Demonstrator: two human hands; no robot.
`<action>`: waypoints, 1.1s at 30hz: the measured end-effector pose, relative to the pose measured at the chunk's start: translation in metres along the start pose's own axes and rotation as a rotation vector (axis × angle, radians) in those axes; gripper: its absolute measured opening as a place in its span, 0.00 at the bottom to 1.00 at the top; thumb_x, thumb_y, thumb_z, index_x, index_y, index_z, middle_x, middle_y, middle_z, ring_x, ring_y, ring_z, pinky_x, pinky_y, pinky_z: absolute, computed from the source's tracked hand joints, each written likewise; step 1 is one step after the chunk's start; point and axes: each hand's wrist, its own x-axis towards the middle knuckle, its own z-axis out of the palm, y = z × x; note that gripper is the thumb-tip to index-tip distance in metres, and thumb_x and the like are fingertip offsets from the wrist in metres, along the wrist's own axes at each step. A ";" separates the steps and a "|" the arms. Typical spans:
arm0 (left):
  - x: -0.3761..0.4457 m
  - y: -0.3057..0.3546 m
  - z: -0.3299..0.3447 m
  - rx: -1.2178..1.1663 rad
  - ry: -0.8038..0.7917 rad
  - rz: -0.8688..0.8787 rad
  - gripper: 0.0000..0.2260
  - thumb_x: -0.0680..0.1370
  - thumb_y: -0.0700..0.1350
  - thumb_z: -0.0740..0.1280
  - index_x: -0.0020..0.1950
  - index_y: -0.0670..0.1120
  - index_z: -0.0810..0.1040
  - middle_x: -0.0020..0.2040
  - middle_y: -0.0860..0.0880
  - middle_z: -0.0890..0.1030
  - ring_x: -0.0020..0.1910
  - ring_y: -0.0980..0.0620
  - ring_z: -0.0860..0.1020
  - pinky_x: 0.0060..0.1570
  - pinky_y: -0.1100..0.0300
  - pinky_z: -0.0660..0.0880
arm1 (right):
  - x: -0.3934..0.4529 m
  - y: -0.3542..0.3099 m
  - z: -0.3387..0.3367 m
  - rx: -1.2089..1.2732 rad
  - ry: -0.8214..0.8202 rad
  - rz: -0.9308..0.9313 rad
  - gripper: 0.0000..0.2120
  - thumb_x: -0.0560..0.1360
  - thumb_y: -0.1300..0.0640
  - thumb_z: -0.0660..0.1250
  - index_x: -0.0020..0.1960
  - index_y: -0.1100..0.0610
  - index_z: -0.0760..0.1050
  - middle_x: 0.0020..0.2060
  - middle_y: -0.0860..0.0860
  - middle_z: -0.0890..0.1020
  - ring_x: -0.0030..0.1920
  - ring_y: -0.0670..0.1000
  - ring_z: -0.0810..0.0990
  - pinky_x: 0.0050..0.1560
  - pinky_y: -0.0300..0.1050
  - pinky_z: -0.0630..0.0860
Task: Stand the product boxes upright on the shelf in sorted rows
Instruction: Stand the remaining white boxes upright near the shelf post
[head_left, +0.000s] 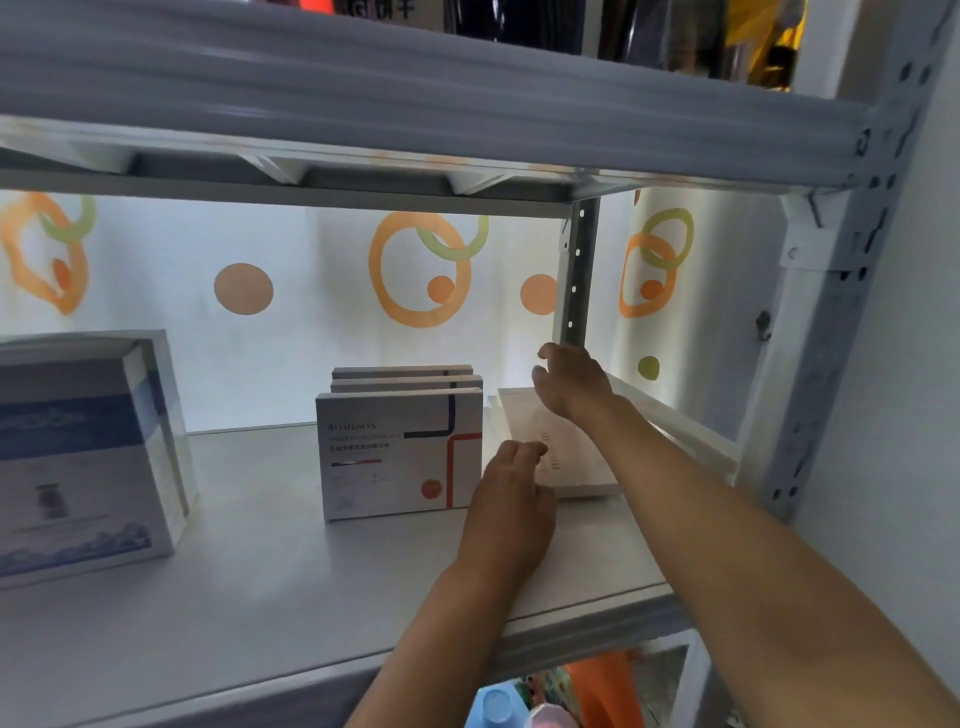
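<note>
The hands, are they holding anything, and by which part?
Left hand touches the pale box at its left edge; whether it grips is unclear. Right hand holds nothing.

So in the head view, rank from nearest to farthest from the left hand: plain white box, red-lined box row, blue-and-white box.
From the left hand:
1. Plain white box, just right, at the fingertips.
2. Red-lined box row, just left.
3. Blue-and-white box, far left of the shelf.

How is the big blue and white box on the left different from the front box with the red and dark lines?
The blue and white box looks larger and thicker and stands alone; the front lined box is slim, with matching boxes behind it. One has a blue band, the other red and dark lines. Both stand upright on the shelf.
</note>
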 end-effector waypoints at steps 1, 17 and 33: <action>0.001 -0.001 0.000 0.029 0.004 0.021 0.18 0.80 0.40 0.62 0.70 0.49 0.71 0.67 0.52 0.71 0.65 0.52 0.72 0.63 0.58 0.73 | -0.001 0.001 0.003 -0.025 0.003 0.021 0.19 0.79 0.54 0.59 0.67 0.58 0.73 0.64 0.58 0.77 0.64 0.59 0.74 0.62 0.52 0.73; 0.011 -0.011 0.009 0.115 -0.152 -0.102 0.24 0.82 0.48 0.59 0.77 0.46 0.57 0.79 0.45 0.54 0.73 0.43 0.63 0.69 0.54 0.63 | -0.045 0.025 0.004 0.266 -0.216 0.445 0.23 0.79 0.48 0.63 0.69 0.61 0.70 0.66 0.57 0.76 0.64 0.58 0.75 0.56 0.46 0.70; 0.043 -0.007 0.021 -0.003 -0.017 -0.363 0.21 0.82 0.55 0.58 0.65 0.40 0.69 0.60 0.40 0.76 0.58 0.41 0.76 0.52 0.52 0.72 | -0.038 0.037 0.002 0.508 -0.271 0.545 0.20 0.77 0.50 0.60 0.64 0.59 0.72 0.62 0.57 0.75 0.59 0.58 0.74 0.61 0.52 0.72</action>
